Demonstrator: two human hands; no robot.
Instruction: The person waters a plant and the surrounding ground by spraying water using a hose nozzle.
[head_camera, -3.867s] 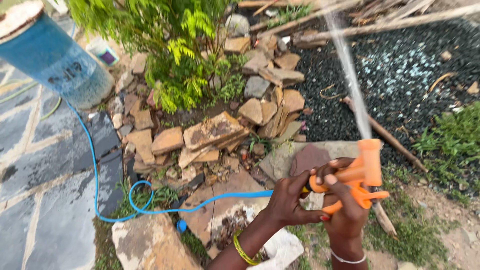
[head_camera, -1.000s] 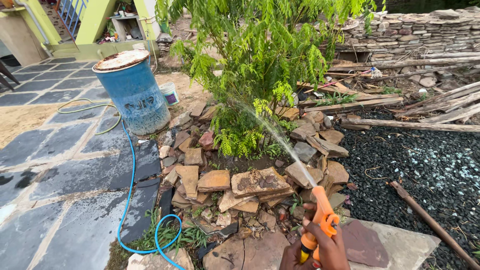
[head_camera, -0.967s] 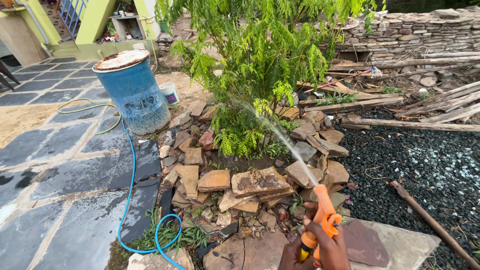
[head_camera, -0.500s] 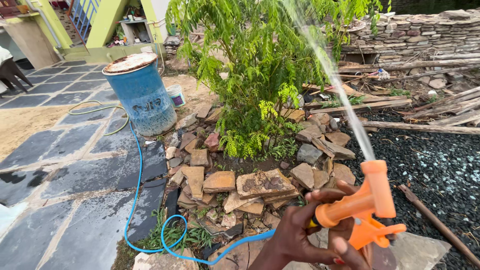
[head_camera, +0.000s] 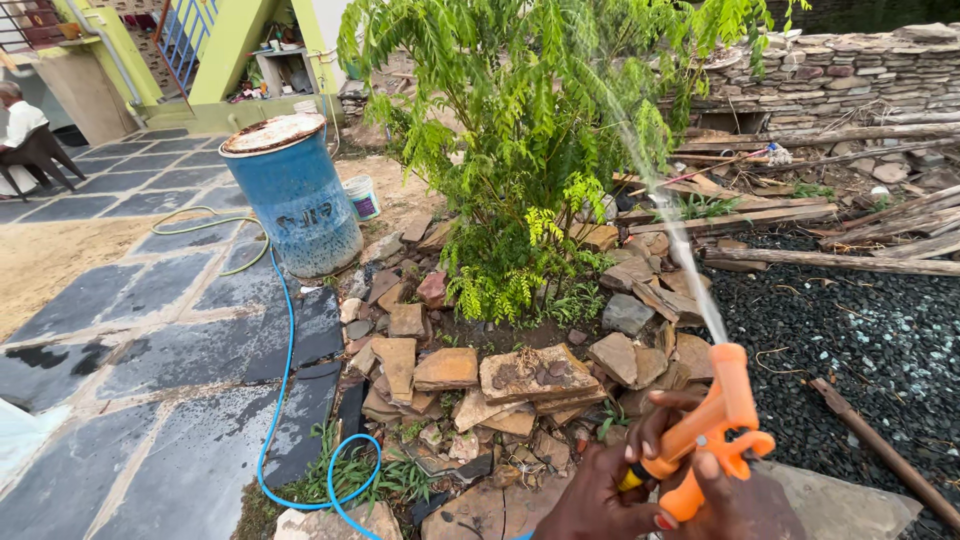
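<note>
Both hands lower right, fingers wrapped tight round orange spray nozzle | jet arcs into green bush | risk: wet grip slips, spray swings off

- A bright orange spray nozzle with a small yellow and black collar where it meets the hose.
- A thin sky-blue hose curling over the ground.
- A pale whitish jet of water.
- A blue drum with a rusty brown and white lid.
- A small white bucket with a purple label.
- A pale green hose lying on tan sand.
- A leafy shrub, vivid green, yellower at the lower tips.
- Tan, rust and grey flat stones.
- Dark slate-grey paving with light joints and wet black patches.
- Black gravel speckled pale.
- Lime-green building walls.
</note>
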